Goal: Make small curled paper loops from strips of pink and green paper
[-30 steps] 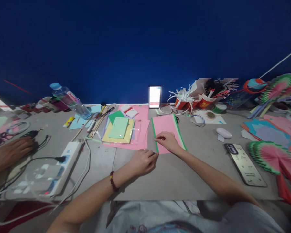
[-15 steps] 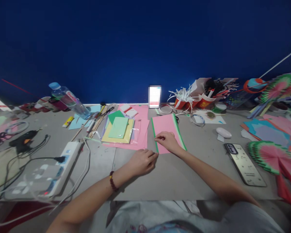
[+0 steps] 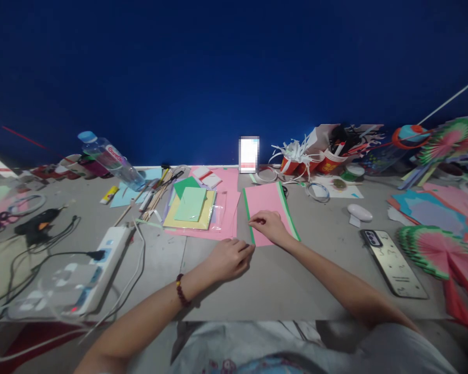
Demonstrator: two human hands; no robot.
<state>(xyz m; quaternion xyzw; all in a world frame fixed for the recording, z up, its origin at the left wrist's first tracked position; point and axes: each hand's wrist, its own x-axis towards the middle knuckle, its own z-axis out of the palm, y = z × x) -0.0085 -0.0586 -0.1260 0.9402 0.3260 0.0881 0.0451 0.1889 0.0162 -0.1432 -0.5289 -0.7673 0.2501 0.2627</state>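
Observation:
A pink paper sheet (image 3: 265,202) lies on a green sheet (image 3: 290,218) in the middle of the grey table (image 3: 288,280), the green showing as strips along both long sides. My right hand (image 3: 268,226) rests on the near left part of the pink sheet with its fingers pinched at the left edge. My left hand (image 3: 229,258) is curled just left of the near corner, fingertips touching the green strip. A bead bracelet circles my left wrist.
A stack of coloured paper (image 3: 191,208) lies left of the sheet, with sticks and a water bottle (image 3: 111,160) beyond. A power strip (image 3: 89,267) and glue gun (image 3: 37,228) sit at left. A phone (image 3: 393,262), paper fans (image 3: 432,249) and red cups (image 3: 315,163) stand at right.
Another person's hand that lay on the glue gun at far left one second ago has withdrawn out of view. My own hands have stayed in place.

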